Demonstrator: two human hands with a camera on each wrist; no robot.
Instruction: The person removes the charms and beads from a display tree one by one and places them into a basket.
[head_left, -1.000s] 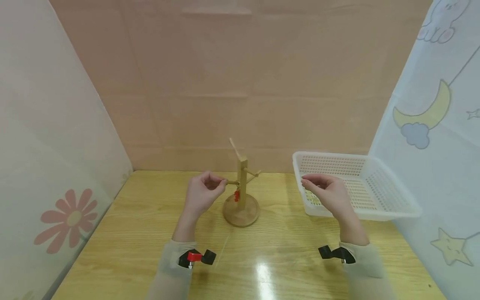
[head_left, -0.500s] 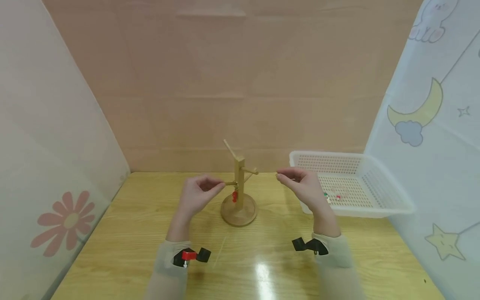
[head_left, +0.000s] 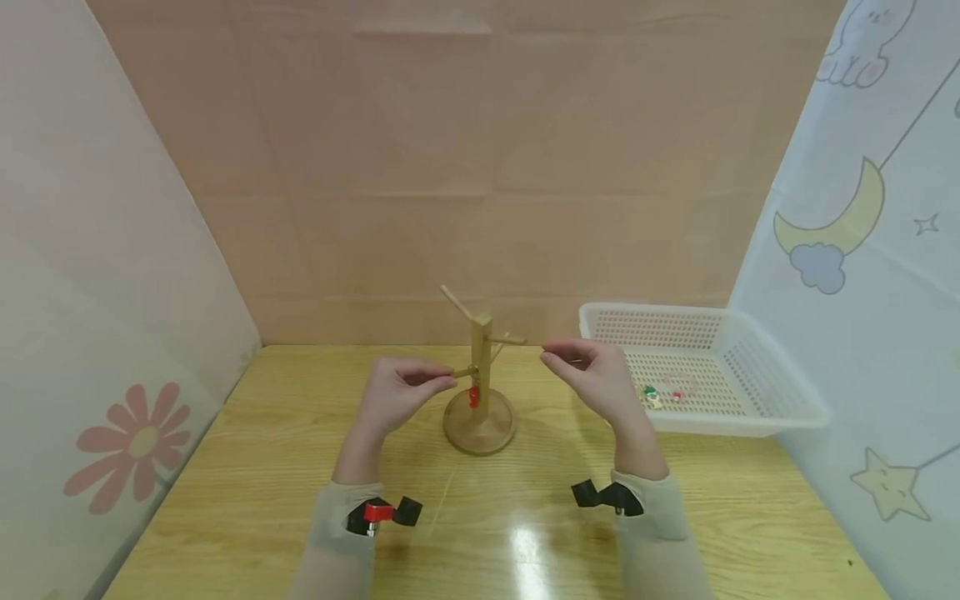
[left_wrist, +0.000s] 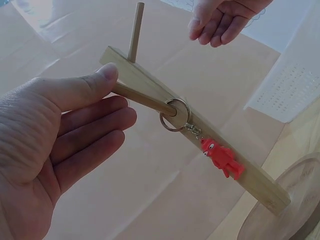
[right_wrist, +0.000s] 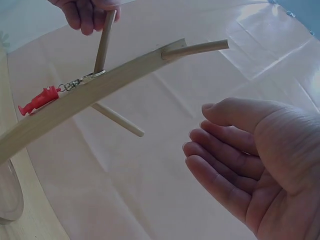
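A wooden peg stand [head_left: 481, 358] with a round base stands upright on the table. My left hand [head_left: 401, 392] pinches the end of its left peg [left_wrist: 142, 98] between thumb and index finger. From that peg, close to the post, hangs a keychain: a metal ring [left_wrist: 175, 115] round the peg, a short chain and a red figure [left_wrist: 222, 159]. Near the tip of the right peg [head_left: 507, 339] is my right hand [head_left: 592, 375]. In the right wrist view its fingers [right_wrist: 220, 190] are loosely bent, with nothing visible between them and a gap to the peg [right_wrist: 197, 48].
A white perforated basket [head_left: 780, 429] stands at the right of the table. Inside it lie small trinkets, one with green [head_left: 650, 392] and one with red [head_left: 677, 395]. Other pegs [head_left: 456, 302] stick out of the stand. Cloth walls [head_left: 360, 167] enclose the table.
My right hand has moved left from over the basket to beside the stand. The stand has turned slightly, shifting its upper pegs. My left hand stays at its peg.
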